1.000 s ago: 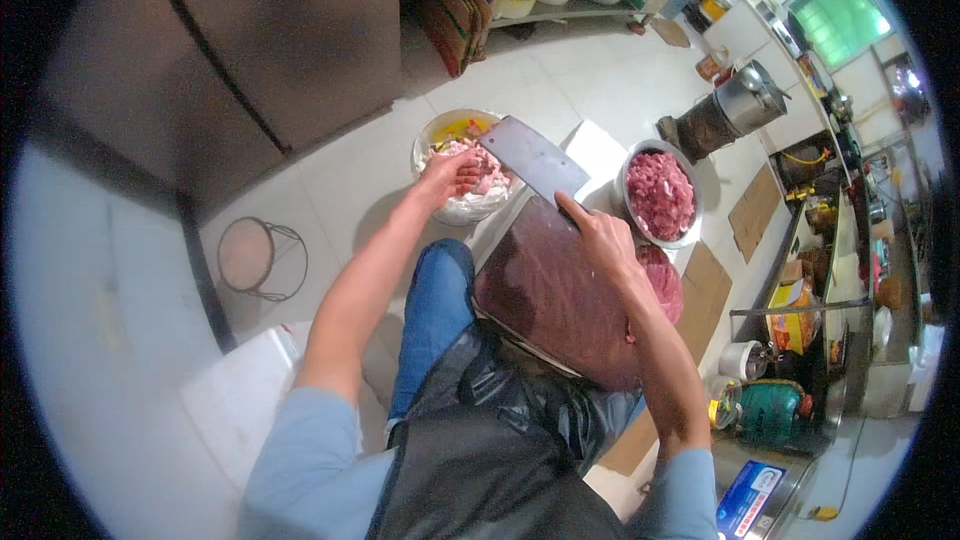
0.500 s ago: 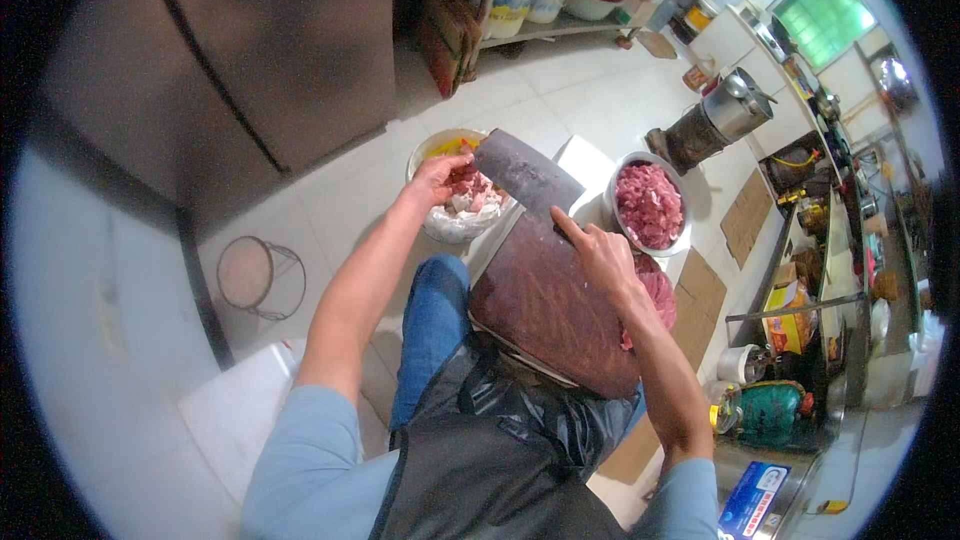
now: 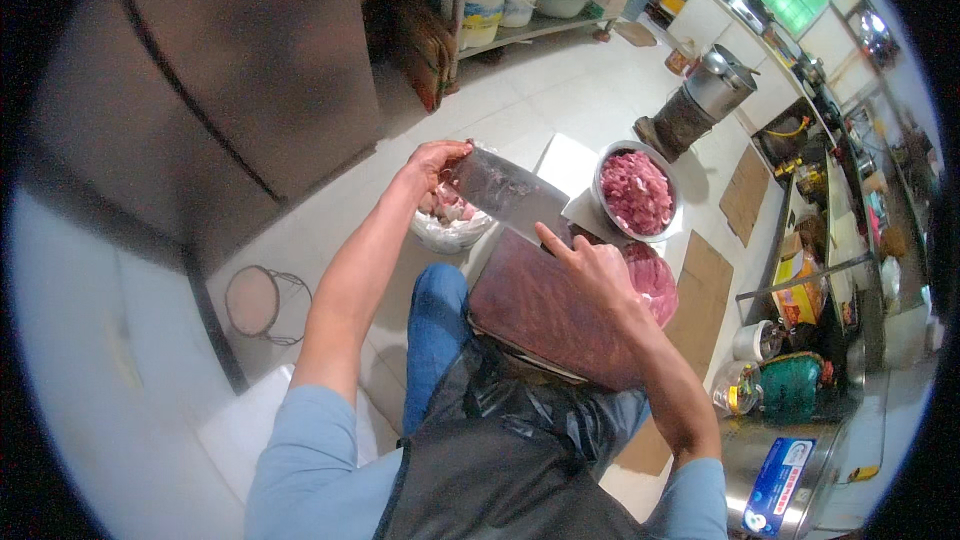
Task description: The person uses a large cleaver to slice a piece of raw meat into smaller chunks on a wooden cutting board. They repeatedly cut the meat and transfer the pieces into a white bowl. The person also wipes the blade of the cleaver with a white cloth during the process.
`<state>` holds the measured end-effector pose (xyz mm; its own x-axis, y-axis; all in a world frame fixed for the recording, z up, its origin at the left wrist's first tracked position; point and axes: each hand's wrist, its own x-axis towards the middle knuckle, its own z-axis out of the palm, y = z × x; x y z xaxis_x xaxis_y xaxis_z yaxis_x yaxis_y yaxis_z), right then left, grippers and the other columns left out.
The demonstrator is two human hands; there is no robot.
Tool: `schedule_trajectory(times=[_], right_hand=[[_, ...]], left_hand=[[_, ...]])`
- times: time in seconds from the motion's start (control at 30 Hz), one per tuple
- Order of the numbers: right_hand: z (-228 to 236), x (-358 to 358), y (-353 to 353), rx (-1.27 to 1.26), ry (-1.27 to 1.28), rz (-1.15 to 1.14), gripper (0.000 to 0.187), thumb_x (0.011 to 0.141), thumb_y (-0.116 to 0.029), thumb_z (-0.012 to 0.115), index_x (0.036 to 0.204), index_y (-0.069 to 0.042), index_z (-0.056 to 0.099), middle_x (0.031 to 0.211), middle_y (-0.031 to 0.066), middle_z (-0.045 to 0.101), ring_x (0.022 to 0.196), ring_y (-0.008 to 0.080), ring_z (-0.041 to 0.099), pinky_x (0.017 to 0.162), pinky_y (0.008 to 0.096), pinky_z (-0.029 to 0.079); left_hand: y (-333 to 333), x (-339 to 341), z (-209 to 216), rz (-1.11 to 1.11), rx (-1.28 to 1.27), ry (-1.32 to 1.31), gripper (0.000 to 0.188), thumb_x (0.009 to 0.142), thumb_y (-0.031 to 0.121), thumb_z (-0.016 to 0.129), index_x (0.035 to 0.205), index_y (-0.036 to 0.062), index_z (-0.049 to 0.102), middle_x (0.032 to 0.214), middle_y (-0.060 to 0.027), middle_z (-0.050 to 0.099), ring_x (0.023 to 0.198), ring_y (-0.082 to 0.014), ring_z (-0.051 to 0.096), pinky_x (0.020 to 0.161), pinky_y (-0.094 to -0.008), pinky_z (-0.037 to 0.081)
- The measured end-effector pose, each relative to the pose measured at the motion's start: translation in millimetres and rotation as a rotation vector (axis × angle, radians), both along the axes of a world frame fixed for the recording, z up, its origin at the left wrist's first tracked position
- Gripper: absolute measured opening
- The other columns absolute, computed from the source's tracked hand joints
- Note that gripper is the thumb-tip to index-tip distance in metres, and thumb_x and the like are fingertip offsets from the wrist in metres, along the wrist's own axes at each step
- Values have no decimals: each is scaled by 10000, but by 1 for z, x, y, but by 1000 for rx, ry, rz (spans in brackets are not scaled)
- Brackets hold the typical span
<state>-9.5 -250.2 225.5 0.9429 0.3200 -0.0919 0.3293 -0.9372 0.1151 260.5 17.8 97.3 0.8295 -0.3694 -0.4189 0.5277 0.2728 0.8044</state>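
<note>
A broad cleaver (image 3: pixel 508 192) is held level above the far side of a dark reddish-brown chopping board (image 3: pixel 545 305). My right hand (image 3: pixel 592 268) is closed round its handle, the index finger stretched along the blade. At the blade's far left end, the fingers of my left hand (image 3: pixel 435 162) are bent against the metal and seem to pinch its edge. Beneath that hand sits a plastic-lined bowl (image 3: pixel 455 237) with pale meat scraps. A large piece of raw meat (image 3: pixel 650 282) lies beyond my right wrist, partly covered by it.
A metal bowl (image 3: pixel 637 190) of cut red meat stands to the far right. A metal pot (image 3: pixel 720 80) rests on a dark stand behind it. Flat cardboard (image 3: pixel 700 300) lies on the floor at right. A round wire-framed object (image 3: pixel 255 300) stands at left, and a shelf (image 3: pixel 530 32) holds buckets.
The cleaver's left end has dipped and moved left, over the lined bowl. My left hand has gone with it, staying at the blade's end. The view has shifted slightly.
</note>
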Motion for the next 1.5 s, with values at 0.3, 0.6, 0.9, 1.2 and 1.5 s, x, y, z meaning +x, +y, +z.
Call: schedule_trajectory(times=[0.3,0.6,0.9,1.2,1.5], right_hand=[[0,-114,-25,254,18,-137,740,918,-115,633,1592,-355,443,804,154,626,643,357,693,576,491,571],[-31,-252,-16,677,203,-580,808,797,-23,738,1522,-312,529,982,210,733,835,421,721,741,504,575],[-44,-282,-9,1084,238,-819,752,814,-39,706,1515,-248,532,980,256,731,884,423,734,787,477,564],[-38,-321,-23,1469,-157,-1072,498,959,-124,694,1428,-30,557,1310,191,655,1233,247,635,1083,405,473],[-48,-361,-69,1792,-615,-1457,266,1028,-92,613,1273,-30,531,700,-22,525,497,67,474,439,252,386]], left_hand=[[-11,64,14,-224,1121,-881,293,893,333,710,1044,104,813,1034,-156,781,966,-334,751,884,-463,600],[-22,76,24,-377,1388,-1183,172,796,214,808,917,94,785,976,-156,766,983,-358,732,875,-470,592],[-8,103,10,-482,1419,-1264,181,919,113,599,981,39,753,1061,-224,736,1019,-399,704,876,-493,554],[-102,-23,46,-568,1329,-1354,288,950,304,724,967,16,717,929,-207,749,860,-372,743,746,-447,571],[-322,-199,-94,-619,386,-88,560,940,228,814,1344,-84,583,1170,-161,706,1009,-215,694,800,-334,588]])
